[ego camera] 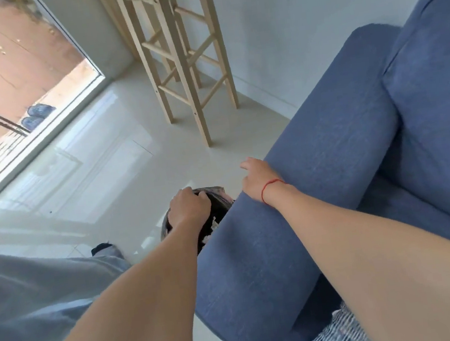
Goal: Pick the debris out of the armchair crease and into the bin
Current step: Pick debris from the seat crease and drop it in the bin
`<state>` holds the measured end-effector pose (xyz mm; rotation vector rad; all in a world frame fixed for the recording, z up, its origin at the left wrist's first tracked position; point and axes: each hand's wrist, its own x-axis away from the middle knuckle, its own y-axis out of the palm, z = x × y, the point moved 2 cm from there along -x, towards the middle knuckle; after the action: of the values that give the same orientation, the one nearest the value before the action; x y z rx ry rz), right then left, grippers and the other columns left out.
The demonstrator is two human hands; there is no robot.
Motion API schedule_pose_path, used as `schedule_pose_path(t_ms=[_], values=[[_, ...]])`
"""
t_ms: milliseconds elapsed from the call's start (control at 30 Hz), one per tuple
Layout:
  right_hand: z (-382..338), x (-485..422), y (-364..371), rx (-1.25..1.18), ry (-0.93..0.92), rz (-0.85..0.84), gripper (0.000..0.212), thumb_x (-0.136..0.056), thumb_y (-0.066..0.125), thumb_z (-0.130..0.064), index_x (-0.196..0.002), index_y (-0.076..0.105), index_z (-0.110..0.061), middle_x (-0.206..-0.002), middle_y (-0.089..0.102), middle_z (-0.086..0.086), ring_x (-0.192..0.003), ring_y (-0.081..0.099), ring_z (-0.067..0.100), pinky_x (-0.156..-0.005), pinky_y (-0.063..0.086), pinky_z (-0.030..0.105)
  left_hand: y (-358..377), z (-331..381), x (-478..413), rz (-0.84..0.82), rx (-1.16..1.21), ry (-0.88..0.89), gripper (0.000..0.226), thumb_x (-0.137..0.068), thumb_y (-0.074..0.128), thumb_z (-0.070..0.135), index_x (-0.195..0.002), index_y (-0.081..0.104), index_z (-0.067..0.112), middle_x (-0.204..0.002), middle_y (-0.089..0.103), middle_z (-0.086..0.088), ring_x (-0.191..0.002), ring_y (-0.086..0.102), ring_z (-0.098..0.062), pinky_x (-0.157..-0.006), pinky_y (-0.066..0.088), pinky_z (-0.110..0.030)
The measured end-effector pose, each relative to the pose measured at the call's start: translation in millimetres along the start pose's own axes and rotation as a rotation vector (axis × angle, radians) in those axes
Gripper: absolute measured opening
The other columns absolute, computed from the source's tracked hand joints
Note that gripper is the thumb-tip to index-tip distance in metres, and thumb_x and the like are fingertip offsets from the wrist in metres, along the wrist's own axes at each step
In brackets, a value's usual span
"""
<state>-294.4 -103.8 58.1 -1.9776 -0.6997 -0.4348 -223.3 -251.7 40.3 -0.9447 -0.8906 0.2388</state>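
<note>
A blue fabric armchair [356,130] fills the right side, its padded armrest [296,218] running toward me. On the floor beside the armrest stands a bin [217,211] lined with a black bag, with white scraps [211,229] inside. My left hand [188,208] grips the bin's rim from above, fingers curled over the edge. My right hand [257,177] reaches over the armrest's front end, above the bin, fingers loosely bent downward; whether it holds anything is hidden. A red string circles that wrist. The seat crease is mostly out of sight behind my right forearm.
A tall wooden stool [181,61] stands on the pale glossy floor [89,173] by the wall. A glass door [6,84] at the left shows slippers outside. My grey trouser leg [34,295] is at lower left. A striped cloth [337,336] lies at the bottom.
</note>
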Motion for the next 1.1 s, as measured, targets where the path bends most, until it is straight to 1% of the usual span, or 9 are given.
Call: schedule_pose_path(t_ms=[67, 133, 200, 333, 467, 567, 700, 967, 1100], values=[[20.2, 12.6, -23.6, -0.022, 0.045, 0.082, 0.043, -0.095, 0.038, -0.007, -0.137, 0.047, -0.01, -0.151, 0.037, 0.003, -0.135, 0.042, 0.031, -0.106, 0.039, 0.041, 4.6, 33.8, 13.0, -0.016, 0.01, 0.079, 0.045, -0.098, 0.039, 0.031, -0.136, 0.047, 0.009, -0.138, 0.053, -0.009, -0.13, 0.045, -0.029, -0.1, 0.041, -0.04], [42.4, 29.6, -47.1, -0.054, 0.1, 0.131, 0.047, -0.097, 0.036, -0.008, -0.143, 0.041, -0.014, -0.16, 0.023, -0.003, -0.141, 0.035, 0.028, -0.112, 0.032, 0.039, 14.1, 70.1, 28.4, -0.058, -0.006, 0.171, 0.049, -0.098, 0.037, 0.034, -0.141, 0.042, 0.012, -0.139, 0.054, -0.007, -0.132, 0.044, -0.027, -0.103, 0.039, -0.041], [68.5, 49.2, -69.0, -0.099, 0.145, 0.171, 0.05, -0.098, 0.036, -0.01, -0.147, 0.035, -0.017, -0.163, 0.015, -0.004, -0.144, 0.03, 0.027, -0.115, 0.027, 0.037, 25.2, 107.8, 48.1, -0.081, -0.05, 0.273, 0.047, -0.098, 0.037, 0.035, -0.14, 0.044, 0.013, -0.139, 0.053, -0.008, -0.129, 0.047, -0.029, -0.104, 0.04, -0.042], [130.8, 93.1, -110.8, -0.202, 0.243, 0.28, 0.047, -0.098, 0.038, -0.013, -0.145, 0.038, -0.016, -0.163, 0.014, -0.004, -0.144, 0.029, 0.028, -0.115, 0.027, 0.037, 54.9, 178.0, 96.4, -0.106, -0.149, 0.451, 0.051, -0.098, 0.038, 0.038, -0.143, 0.041, 0.015, -0.144, 0.049, -0.007, -0.132, 0.046, -0.029, -0.107, 0.038, -0.042], [206.8, 137.1, -146.2, -0.236, 0.34, 0.385, 0.044, -0.097, 0.04, -0.014, -0.14, 0.043, -0.013, -0.162, 0.018, 0.0, -0.141, 0.033, 0.029, -0.113, 0.028, 0.039, 96.0, 241.1, 149.7, -0.143, -0.222, 0.621, 0.047, -0.099, 0.039, 0.037, -0.138, 0.046, 0.011, -0.14, 0.052, -0.009, -0.128, 0.048, -0.029, -0.101, 0.04, -0.041], [269.0, 170.6, -160.1, -0.27, 0.441, 0.447, 0.043, -0.097, 0.039, -0.014, -0.14, 0.043, -0.011, -0.161, 0.02, 0.001, -0.141, 0.034, 0.03, -0.113, 0.029, 0.041, 136.3, 280.4, 190.7, -0.188, -0.274, 0.733, 0.048, -0.098, 0.041, 0.037, -0.14, 0.045, 0.013, -0.14, 0.053, -0.006, -0.129, 0.048, -0.028, -0.103, 0.04, -0.041], [343.0, 210.0, -159.1, -0.33, 0.543, 0.487, 0.045, -0.098, 0.039, -0.015, -0.143, 0.04, -0.01, -0.161, 0.021, 0.002, -0.143, 0.03, 0.027, -0.114, 0.029, 0.041, 197.2, 318.9, 238.3, -0.261, -0.354, 0.828, 0.046, -0.098, 0.04, 0.037, -0.137, 0.047, 0.013, -0.136, 0.054, -0.005, -0.127, 0.048, -0.027, -0.103, 0.042, -0.041], [462.0, 266.0, -118.2, -0.473, 0.701, 0.464, 0.041, -0.098, 0.04, -0.015, -0.138, 0.044, -0.006, -0.155, 0.031, 0.005, -0.14, 0.034, 0.027, -0.113, 0.032, 0.04, 314.3, 346.3, 309.4, -0.39, -0.514, 0.914, 0.046, -0.099, 0.038, 0.037, -0.138, 0.043, 0.012, -0.138, 0.051, -0.007, -0.128, 0.046, -0.027, -0.103, 0.042, -0.042], [512.5, 266.1, -94.0, -0.563, 0.741, 0.478, 0.043, -0.096, 0.042, -0.014, -0.139, 0.044, -0.008, -0.154, 0.034, 0.004, -0.136, 0.041, 0.027, -0.11, 0.037, 0.043, 368.0, 356.0, 319.1, -0.449, -0.575, 0.935, 0.048, -0.099, 0.04, 0.038, -0.14, 0.04, 0.014, -0.136, 0.052, -0.007, -0.122, 0.052, -0.027, -0.098, 0.047, -0.043]])
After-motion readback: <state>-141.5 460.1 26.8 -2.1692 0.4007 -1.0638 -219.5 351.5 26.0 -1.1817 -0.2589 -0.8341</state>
